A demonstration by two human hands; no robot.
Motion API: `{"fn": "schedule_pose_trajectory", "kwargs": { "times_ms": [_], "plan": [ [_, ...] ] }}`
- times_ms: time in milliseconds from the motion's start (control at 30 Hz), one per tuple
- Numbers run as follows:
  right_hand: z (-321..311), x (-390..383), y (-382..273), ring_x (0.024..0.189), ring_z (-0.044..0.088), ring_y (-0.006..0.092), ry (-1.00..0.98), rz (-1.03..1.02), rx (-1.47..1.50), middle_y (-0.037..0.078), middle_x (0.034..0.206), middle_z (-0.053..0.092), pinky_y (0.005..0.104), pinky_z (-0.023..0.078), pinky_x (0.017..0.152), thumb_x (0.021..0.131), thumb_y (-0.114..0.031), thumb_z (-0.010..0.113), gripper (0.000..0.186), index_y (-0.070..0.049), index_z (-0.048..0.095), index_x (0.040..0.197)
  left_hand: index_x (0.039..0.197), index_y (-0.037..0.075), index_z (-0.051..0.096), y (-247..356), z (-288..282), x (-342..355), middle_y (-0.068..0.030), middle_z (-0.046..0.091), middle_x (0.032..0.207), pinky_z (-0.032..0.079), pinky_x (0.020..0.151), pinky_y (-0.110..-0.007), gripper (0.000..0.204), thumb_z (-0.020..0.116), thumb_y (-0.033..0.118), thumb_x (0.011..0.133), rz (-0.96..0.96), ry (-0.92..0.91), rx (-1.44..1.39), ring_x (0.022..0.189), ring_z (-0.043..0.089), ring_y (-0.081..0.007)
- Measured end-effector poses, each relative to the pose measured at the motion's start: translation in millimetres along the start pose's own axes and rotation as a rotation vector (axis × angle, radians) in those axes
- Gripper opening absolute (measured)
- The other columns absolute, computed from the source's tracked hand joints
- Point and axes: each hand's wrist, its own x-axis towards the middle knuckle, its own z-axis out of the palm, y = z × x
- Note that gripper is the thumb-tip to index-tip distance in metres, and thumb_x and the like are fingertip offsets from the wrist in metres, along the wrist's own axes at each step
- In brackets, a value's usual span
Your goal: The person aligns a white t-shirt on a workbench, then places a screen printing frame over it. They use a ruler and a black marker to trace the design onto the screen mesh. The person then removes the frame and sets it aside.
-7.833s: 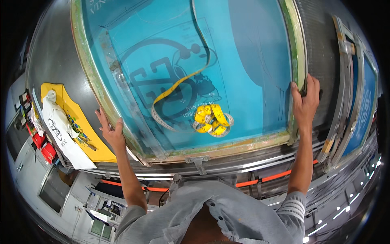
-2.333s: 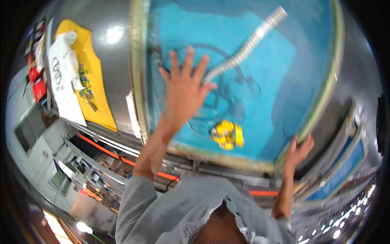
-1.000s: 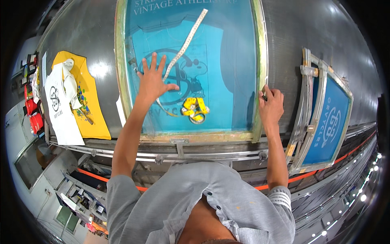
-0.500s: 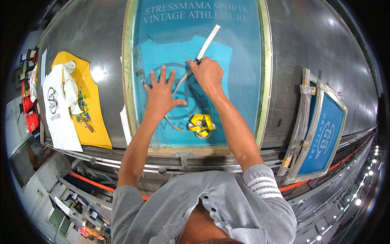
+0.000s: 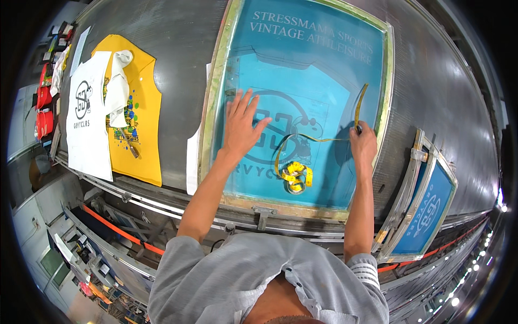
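A blue printing screen (image 5: 324, 197) in a pale frame lies in front of me, a dark round logo and a lighter shirt shape showing on it. My left hand (image 5: 241, 123) rests flat on its left part, fingers stretched out. Toward the screen's right side, my right hand (image 5: 363, 144) is closed on a yellow tape measure (image 5: 295, 177). A short end of the tape sticks up beyond the fingers. From that hand the tape runs left across the logo to a loose, tangled coil near the screen's front edge.
A white printed shirt piece (image 5: 89, 146) overlaps a yellow one (image 5: 147, 156) on the dark table (image 5: 181, 102) at left, with a crumpled white cloth (image 5: 118, 89) on top. Framed screens (image 5: 408, 205) lean at the right. A metal rail runs along the table's front edge.
My right hand has moved right and nearer, drawing the tape across the screen. The left hand stays spread on the screen. The whole view has shifted and tilted.
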Motion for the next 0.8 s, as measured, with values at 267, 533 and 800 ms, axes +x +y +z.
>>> {"fn": "schedule_pose_trajectory", "kwargs": {
  "times_ms": [267,533,800],
  "plan": [
    [36,-25,-60,0.123,0.056,0.0359,0.274,-0.508,0.076,0.015,0.135,0.056,0.0427,0.054,0.088,0.087,-0.027,0.072,0.043,-0.010,0.061,0.125,0.149,0.006,0.040,-17,16,-30,-0.0174,0.025,0.161,0.012,0.115,-0.065,0.083,0.057,0.060,0.088,-0.023,-0.066,0.196,0.150,0.014,-0.0404],
    [74,-2,-118,0.135,0.048,0.0313,0.085,-0.836,0.020,0.010,0.142,0.054,0.0384,0.060,0.075,0.088,-0.029,0.070,0.047,-0.004,0.059,0.126,0.151,-0.001,0.032,-13,23,-31,-0.0179,0.020,0.162,0.007,0.118,-0.062,0.093,0.053,0.065,0.089,-0.013,-0.057,0.045,0.151,0.012,-0.0369],
    [48,-60,6,0.126,0.057,0.0294,0.106,-0.726,-0.022,0.008,0.126,0.065,0.0385,0.058,0.082,0.084,-0.017,0.074,0.031,-0.006,0.068,0.112,0.154,0.002,0.026,3,28,-3,-0.0157,0.021,0.163,0.005,0.119,-0.059,0.086,0.055,0.056,0.093,0.025,-0.004,-0.326,0.152,0.012,-0.0359]
  ]
}}
